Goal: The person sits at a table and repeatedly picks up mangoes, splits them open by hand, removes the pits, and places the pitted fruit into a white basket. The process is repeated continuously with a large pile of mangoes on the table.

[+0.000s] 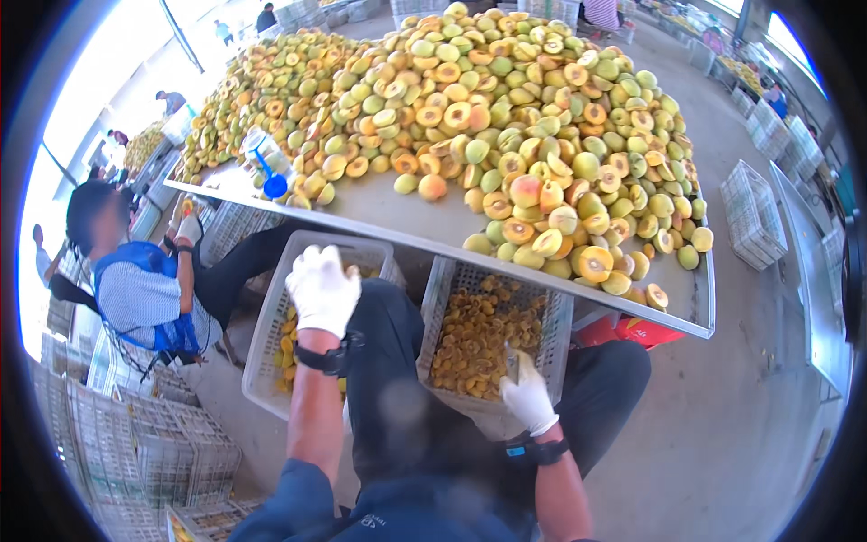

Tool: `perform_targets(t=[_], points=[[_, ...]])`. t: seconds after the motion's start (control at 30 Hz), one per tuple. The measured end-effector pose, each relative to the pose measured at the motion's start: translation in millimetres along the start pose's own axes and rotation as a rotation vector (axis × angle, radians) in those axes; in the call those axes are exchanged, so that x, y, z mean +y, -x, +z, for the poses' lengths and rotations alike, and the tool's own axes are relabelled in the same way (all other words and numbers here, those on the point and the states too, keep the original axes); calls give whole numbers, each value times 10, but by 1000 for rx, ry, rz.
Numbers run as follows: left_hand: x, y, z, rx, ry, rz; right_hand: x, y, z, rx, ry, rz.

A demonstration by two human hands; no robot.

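My left hand (324, 290), in a white glove, is raised above the rim of a pale plastic crate (261, 369) holding yellow-orange fruit pieces. Its fingers are bent with the back of the hand towards me, so anything inside is hidden. Lower right, my gloved right hand (530, 401) grips a small metal tool (511, 360). That hand is over the near right part of a perforated crate (559, 339) with many brownish pits or fruit scraps (477, 342) in it. Beyond both crates, halved peach-like fruit (518, 230) is heaped on a metal-edged table (406, 227).
A clear container with a blue scoop (274, 184) stands on the table's left. A co-worker (152, 284) in a blue vest sits at left, gloved hands raised. Stacked crates (162, 440) fill the lower left. A red item (633, 332) lies under the table's right end.
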State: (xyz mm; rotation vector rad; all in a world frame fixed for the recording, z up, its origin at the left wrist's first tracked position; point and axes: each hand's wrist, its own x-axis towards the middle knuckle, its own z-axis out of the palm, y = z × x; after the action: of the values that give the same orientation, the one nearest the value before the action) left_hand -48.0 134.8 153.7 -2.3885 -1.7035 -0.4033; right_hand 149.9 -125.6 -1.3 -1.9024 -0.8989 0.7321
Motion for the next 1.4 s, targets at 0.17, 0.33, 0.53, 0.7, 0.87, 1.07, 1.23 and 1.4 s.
perform_targets(t=[0.17,0.33,0.53,0.7,0.87,1.07,1.23,1.4], points=[[582,32,-15,-54,438,252,-18,-5,43,-49,71,-11],[1841,271,33,-88,648,658,36,29,45,-23,87,-21],[3042,210,125,151,594,872,229,40,131,-20,164,-187],[3434,211,404,-91,418,895,386,76,120,94,302,-291],[3238,233,443,-127,576,685,349,44,94,-27,314,-194],[3012,178,405,-292,509,698,240,58,47,-59,295,-254],[2913,294,398,-235,740,603,215,92,7,-37,286,-249],[2373,565,357,-524,1164,278,865,-58,119,-77,318,-274]])
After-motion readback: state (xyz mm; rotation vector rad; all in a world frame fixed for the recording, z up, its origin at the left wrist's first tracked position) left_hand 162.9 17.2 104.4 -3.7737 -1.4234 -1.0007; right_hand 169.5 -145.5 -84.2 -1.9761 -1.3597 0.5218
